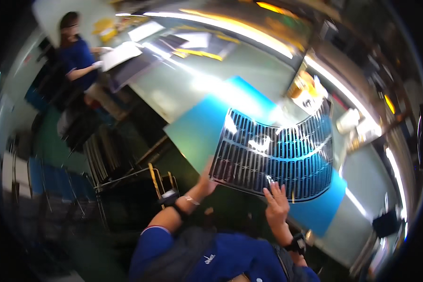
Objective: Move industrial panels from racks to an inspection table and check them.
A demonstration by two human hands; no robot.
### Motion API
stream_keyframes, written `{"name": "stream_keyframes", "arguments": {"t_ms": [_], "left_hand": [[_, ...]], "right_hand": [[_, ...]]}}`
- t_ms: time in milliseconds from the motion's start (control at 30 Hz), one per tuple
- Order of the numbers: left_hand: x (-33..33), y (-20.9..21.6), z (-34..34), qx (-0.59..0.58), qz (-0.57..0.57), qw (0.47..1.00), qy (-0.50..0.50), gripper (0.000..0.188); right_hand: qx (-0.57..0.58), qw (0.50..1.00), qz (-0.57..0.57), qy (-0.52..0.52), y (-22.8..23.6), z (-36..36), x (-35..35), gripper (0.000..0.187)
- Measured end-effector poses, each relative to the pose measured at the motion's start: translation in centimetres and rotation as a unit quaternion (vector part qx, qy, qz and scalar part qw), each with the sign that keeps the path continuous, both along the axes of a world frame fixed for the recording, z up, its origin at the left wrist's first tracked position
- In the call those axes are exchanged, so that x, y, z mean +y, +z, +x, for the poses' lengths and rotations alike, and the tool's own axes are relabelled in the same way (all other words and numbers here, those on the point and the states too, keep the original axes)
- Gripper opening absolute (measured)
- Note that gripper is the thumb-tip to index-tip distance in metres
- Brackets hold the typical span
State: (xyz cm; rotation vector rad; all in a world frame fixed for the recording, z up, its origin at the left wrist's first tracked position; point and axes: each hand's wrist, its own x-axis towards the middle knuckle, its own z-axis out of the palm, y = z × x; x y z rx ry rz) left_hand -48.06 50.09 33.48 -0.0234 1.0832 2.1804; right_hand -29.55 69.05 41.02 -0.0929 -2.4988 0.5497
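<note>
The left hand (207, 182) grips the near-left corner of a glossy, dark slatted panel (272, 159); the right hand (277, 207) lies against its near edge, fingers straight. The curved panel is over a smooth blue sheet (197, 128) on the pale worktop (159, 96), seemingly fully formed, its handling apparently unfinished.

Head-worn fisheye view, facing down
</note>
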Motion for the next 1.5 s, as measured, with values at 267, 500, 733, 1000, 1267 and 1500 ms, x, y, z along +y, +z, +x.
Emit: {"name": "stream_keyframes", "arguments": {"t_ms": [267,500,733,1000,1267,1500], "left_hand": [[-4.5,0.7,1.8,-0.008,-0.292,0.929,-0.227,0.014],[-1.0,4.3,-0.5,0.053,-0.228,0.888,-0.396,0.026],[9.3,3.7,-1.5,0.294,-0.211,0.872,-0.33,0.088],[10.7,0.1,-1.7,0.596,-0.313,0.664,-0.325,0.039],[9.3,-2.9,-1.1,0.524,-0.268,0.719,-0.371,0.048],[9.2,-1.8,-1.1,0.573,-0.286,0.667,-0.381,0.052]], "right_hand": [[-0.184,0.97,-0.113,-0.109,-5.1,9.8,-3.0,0.058],[-0.011,0.427,-0.764,-0.483,-8.8,25.9,4.8,0.043],[-0.065,0.734,-0.56,-0.378,-5.4,24.1,15.6,0.017],[-0.044,0.81,-0.411,-0.416,-9.8,26.0,20.5,0.022],[0.015,0.788,-0.426,-0.445,-12.0,27.4,19.6,0.024],[0.022,0.789,-0.411,-0.456,-12.0,27.2,19.0,0.022]]}}
